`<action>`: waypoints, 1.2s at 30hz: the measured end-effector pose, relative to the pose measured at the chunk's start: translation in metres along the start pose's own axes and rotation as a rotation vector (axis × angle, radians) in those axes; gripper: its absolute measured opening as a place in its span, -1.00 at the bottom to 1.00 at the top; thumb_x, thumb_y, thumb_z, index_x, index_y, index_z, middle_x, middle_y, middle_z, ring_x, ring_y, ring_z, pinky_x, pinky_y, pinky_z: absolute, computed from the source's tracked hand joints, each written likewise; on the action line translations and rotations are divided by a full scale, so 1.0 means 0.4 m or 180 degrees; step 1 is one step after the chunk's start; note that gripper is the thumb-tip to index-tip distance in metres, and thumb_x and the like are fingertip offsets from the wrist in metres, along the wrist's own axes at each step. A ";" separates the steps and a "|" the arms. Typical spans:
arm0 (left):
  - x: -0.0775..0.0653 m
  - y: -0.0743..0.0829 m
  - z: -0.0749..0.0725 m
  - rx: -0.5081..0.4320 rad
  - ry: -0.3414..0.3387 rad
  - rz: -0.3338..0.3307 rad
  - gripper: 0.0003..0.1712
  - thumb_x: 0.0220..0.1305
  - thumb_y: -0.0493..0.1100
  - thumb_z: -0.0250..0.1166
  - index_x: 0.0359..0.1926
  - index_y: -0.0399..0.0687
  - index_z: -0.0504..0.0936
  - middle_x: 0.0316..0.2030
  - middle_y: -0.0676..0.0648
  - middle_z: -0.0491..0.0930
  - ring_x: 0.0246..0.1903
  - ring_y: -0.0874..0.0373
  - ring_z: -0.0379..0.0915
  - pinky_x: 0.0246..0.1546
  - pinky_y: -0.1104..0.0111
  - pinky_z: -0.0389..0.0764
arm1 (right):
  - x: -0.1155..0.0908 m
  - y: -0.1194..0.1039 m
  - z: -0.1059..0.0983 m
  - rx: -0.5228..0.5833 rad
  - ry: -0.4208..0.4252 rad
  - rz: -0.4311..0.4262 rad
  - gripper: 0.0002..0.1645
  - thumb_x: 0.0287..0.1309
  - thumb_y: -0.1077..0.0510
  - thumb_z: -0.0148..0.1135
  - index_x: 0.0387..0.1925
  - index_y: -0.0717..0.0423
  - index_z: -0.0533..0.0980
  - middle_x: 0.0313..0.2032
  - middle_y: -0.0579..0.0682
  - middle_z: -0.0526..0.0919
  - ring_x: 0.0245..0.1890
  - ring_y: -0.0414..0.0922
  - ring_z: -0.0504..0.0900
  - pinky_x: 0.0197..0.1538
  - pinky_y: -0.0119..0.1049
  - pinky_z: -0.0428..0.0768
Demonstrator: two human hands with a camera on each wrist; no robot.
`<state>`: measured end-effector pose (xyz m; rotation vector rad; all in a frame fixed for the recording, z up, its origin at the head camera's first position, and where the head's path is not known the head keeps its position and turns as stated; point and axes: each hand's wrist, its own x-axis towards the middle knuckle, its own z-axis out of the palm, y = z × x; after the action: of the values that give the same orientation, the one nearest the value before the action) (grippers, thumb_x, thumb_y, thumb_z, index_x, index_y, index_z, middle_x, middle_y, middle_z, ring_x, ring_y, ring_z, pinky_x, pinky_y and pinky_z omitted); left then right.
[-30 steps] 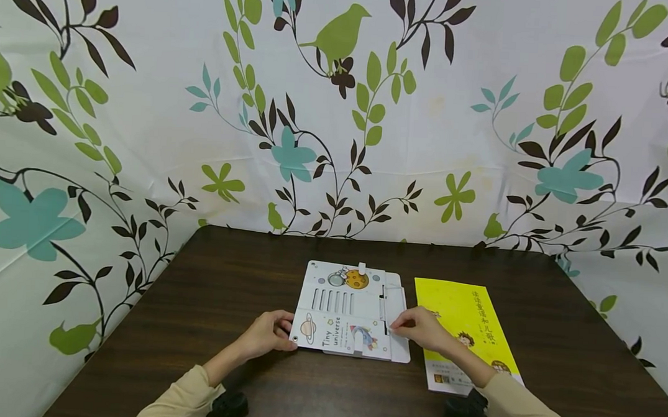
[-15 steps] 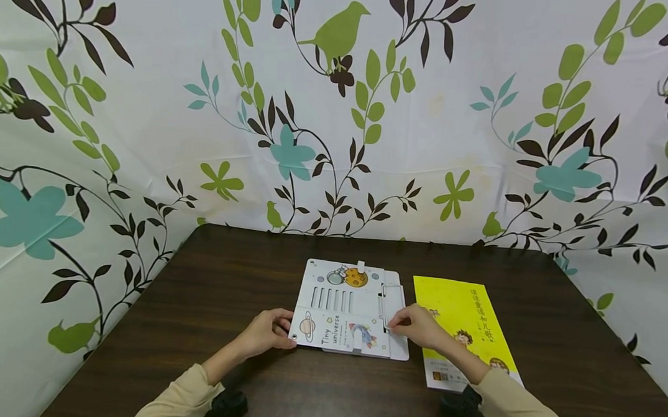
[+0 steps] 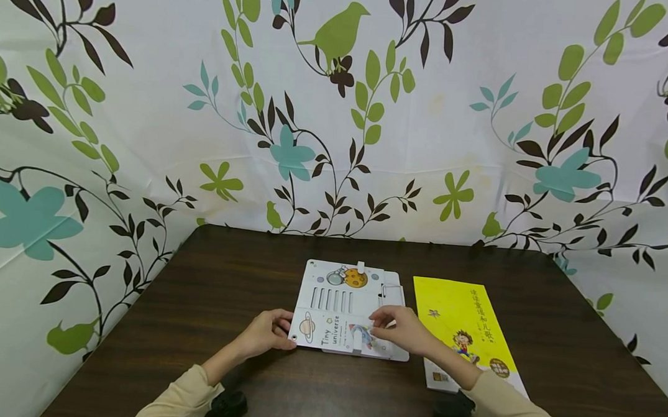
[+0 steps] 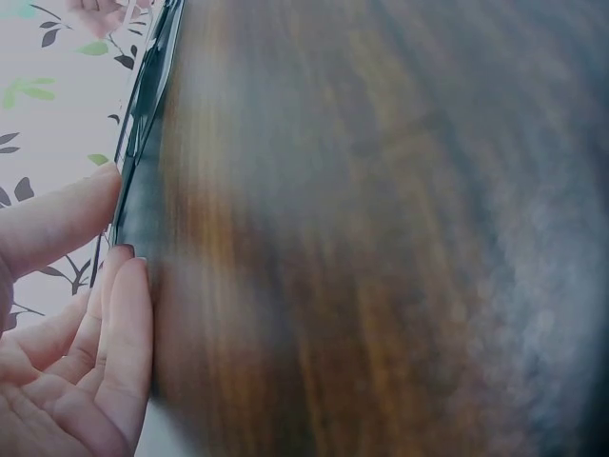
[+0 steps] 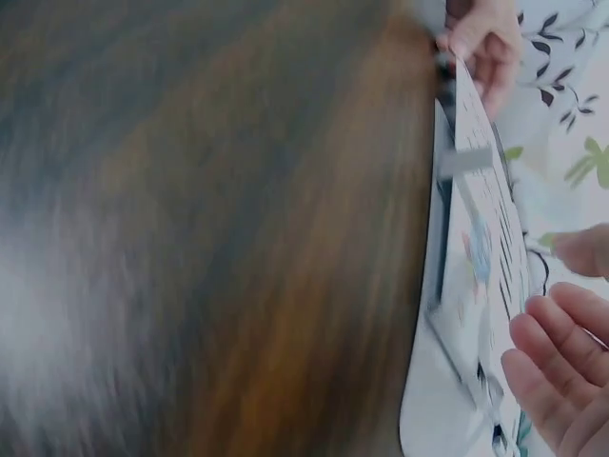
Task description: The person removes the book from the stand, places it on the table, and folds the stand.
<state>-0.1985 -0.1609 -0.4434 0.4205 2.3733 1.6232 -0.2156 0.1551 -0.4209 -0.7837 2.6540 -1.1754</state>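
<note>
A white folded book stand (image 3: 332, 305), printed with planets and "Tiny universe", lies flat on the dark wooden table (image 3: 242, 260). At its lower left corner my left hand (image 3: 264, 331) grips the edge; in the left wrist view the thumb (image 4: 67, 219) is on one face and the fingers are on the other side. My right hand (image 3: 404, 330) is over the stand's lower right part, near the rainbow print. The right wrist view shows its thumb and fingers (image 5: 561, 352) apart, holding nothing. A metal wire piece (image 3: 382, 291) shows near the stand's right side.
To the right of the stand lies a yellow book (image 3: 453, 307), partly under the right forearm. A patterned cloth (image 3: 338, 109) hangs behind the table and along its sides. Dark objects (image 3: 229, 408) sit near both forearms at the front.
My right hand has left the stand's right edge and moved left over its printed face. A wire piece there swung up half a second ago. The left hand keeps its grip.
</note>
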 end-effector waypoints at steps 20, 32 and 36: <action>0.001 -0.002 0.001 0.0046 0.0000 0.0038 -0.38 -0.19 -0.43 0.42 -0.03 -0.53 0.40 -0.39 -0.13 0.49 -0.46 0.12 0.50 -0.53 0.41 0.51 | 0.013 -0.021 0.063 -0.0342 -0.0162 -0.0196 -0.61 -0.18 0.03 0.43 -0.28 0.14 0.59 -0.30 -0.07 0.62 -0.35 -0.20 0.51 -0.14 -0.32 0.56; 0.004 -0.003 0.000 0.0035 -0.0041 0.0077 -0.38 -0.19 -0.43 0.42 -0.04 -0.54 0.40 -0.39 -0.13 0.50 -0.46 0.12 0.50 -0.53 0.42 0.52 | 0.015 -0.029 0.053 -0.0337 -0.0236 -0.0194 -0.62 -0.16 0.05 0.43 -0.27 0.16 0.59 -0.31 -0.06 0.62 -0.35 -0.19 0.50 -0.15 -0.33 0.55; 0.004 -0.003 0.000 0.0034 -0.0045 0.0064 -0.38 -0.21 -0.43 0.43 -0.04 -0.54 0.40 -0.40 -0.12 0.49 -0.47 0.13 0.49 -0.54 0.42 0.51 | 0.019 -0.030 0.049 -0.0327 -0.0305 -0.0136 -0.61 -0.17 0.04 0.43 -0.27 0.15 0.59 -0.33 -0.10 0.61 -0.36 -0.19 0.49 -0.17 -0.36 0.54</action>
<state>-0.2002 -0.1607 -0.4446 0.4579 2.3759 1.6116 -0.2110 0.1318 -0.4251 -0.8938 2.6486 -0.9910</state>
